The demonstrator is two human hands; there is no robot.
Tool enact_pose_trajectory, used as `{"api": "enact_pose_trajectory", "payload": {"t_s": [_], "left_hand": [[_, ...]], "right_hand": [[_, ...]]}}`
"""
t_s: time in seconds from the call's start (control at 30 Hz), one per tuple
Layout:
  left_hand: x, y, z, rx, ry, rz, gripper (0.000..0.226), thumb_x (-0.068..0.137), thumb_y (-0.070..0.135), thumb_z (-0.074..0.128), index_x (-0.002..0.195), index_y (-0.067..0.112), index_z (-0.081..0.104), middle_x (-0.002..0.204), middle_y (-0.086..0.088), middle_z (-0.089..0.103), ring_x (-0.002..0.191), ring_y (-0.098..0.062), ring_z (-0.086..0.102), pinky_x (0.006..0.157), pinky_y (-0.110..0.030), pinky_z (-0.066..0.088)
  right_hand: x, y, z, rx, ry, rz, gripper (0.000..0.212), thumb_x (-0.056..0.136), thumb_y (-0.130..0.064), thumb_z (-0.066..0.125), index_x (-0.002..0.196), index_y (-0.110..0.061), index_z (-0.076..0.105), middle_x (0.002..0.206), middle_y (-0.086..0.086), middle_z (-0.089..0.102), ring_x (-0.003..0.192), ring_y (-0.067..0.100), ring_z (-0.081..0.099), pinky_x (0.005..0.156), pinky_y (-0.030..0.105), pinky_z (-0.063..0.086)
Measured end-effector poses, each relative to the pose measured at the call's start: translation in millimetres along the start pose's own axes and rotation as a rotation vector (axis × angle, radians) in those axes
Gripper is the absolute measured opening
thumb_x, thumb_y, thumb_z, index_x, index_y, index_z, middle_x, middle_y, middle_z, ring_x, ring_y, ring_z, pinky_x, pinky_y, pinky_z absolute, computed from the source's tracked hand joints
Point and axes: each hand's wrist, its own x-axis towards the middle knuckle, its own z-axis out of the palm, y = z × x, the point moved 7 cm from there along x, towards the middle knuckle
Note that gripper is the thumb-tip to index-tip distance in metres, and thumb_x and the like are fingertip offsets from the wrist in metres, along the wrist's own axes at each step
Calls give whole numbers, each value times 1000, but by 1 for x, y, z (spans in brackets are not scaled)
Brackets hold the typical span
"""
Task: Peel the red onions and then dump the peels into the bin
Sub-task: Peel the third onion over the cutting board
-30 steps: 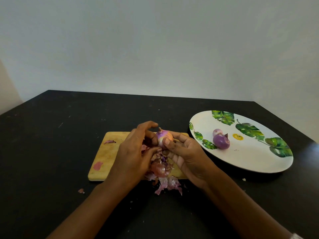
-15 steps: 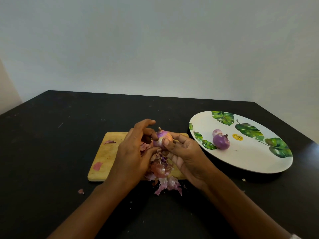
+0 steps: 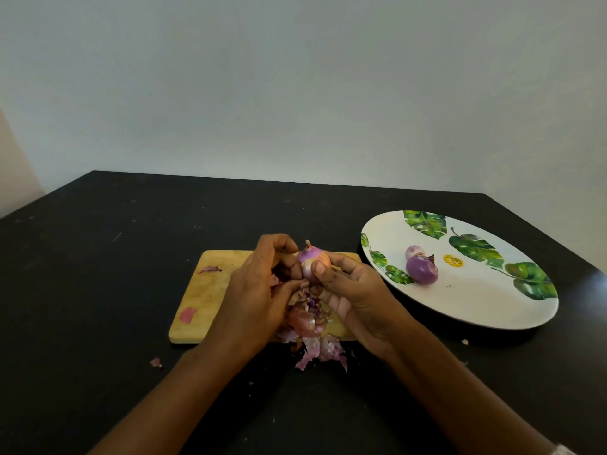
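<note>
A small red onion (image 3: 312,257), partly peeled and pale purple on top, is held above the wooden cutting board (image 3: 210,287). My right hand (image 3: 354,297) grips it with the thumb pressed on its front. My left hand (image 3: 262,290) closes on its left side, fingers curled over the skin. Below my hands lies a pile of onion peels (image 3: 312,336), spilling off the board's front edge onto the table. Two peeled onions (image 3: 422,269) rest on the white leaf-patterned plate (image 3: 476,297) to the right. No bin is in view.
The black table (image 3: 98,290) holds loose peel scraps, one (image 3: 156,362) in front of the board and two (image 3: 210,269) on the board's left part. A pale wall stands behind the table's far edge.
My left fingers have curled in closer over the onion's left side. The onion has turned slightly in my hands. Plate, board and peels are unchanged.
</note>
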Motion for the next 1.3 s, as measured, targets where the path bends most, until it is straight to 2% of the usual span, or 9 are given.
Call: {"api": "enact_pose_trajectory", "payload": {"t_s": [0.23, 0.47, 0.63, 0.77, 0.83, 0.97, 1.1, 1.2, 1.3], "left_hand": [[1, 0, -13, -93, 146, -79, 62, 73, 11, 76, 119, 36, 41, 91, 19, 64, 93, 6, 61, 81, -6, 45], [-1, -1, -18, -40, 190, -53, 53, 71, 6, 76, 114, 24, 51, 76, 20, 65, 83, 11, 62, 75, -1, 41], [-1, -3, -8, -20, 109, -46, 55, 79, 1, 69, 108, 39, 40, 83, 15, 60, 87, 2, 60, 73, -7, 46], [-4, 5, 8, 4, -33, 5, 40, 85, 19, 48, 98, 54, 35, 92, 14, 51, 89, -8, 55, 74, -27, 50], [-6, 7, 15, 1, -85, 12, 34, 84, 22, 42, 95, 54, 35, 94, 14, 50, 89, -9, 53, 74, -29, 50], [-8, 8, 18, 21, -118, 43, 27, 82, 35, 33, 96, 57, 35, 95, 17, 48, 92, -5, 50, 78, -24, 47], [-9, 7, 20, 56, -157, 22, 19, 82, 39, 34, 93, 55, 34, 96, 15, 47, 92, -5, 48, 75, -26, 49], [-10, 8, 21, 87, -190, 12, 18, 77, 48, 39, 92, 51, 30, 97, 16, 44, 91, -2, 46, 72, -20, 45], [-10, 6, 23, 123, -208, 18, 29, 83, 25, 57, 97, 43, 38, 96, 20, 43, 92, -1, 46, 73, -17, 42]], "right_hand": [[-1, -3, 2, 77, -11, -3, 44, 72, -8, 67, 113, 3, 58, 98, 18, 73, 83, 21, 72, 67, 25, 58], [1, -3, -4, -132, 13, -65, 42, 68, -14, 74, 107, -8, 63, 107, 15, 72, 103, 29, 68, 94, 46, 53], [1, -5, -6, -286, 63, -132, 52, 58, -26, 83, 106, -13, 65, 109, 11, 71, 105, 29, 67, 95, 52, 51], [-1, -1, -4, -129, 61, -82, 40, 68, -23, 74, 103, -5, 62, 98, 14, 74, 94, 25, 71, 85, 37, 58], [-1, -2, -4, -50, 79, -49, 42, 72, -25, 70, 105, 0, 62, 94, 14, 74, 85, 21, 72, 73, 27, 58], [2, -3, -10, 91, 153, 8, 51, 73, -33, 67, 109, 2, 60, 94, 17, 74, 79, 20, 73, 68, 25, 59], [1, 2, -12, 106, 172, 62, 50, 78, -44, 62, 108, -5, 61, 96, 15, 74, 83, 20, 73, 72, 27, 59], [1, 1, -17, 170, 224, 75, 56, 84, -52, 56, 115, -6, 59, 94, 13, 73, 83, 19, 70, 61, 24, 56], [2, -6, -29, 207, 293, 61, 60, 86, -56, 52, 119, -7, 58, 98, 12, 70, 89, 19, 64, 64, 25, 52]]}}
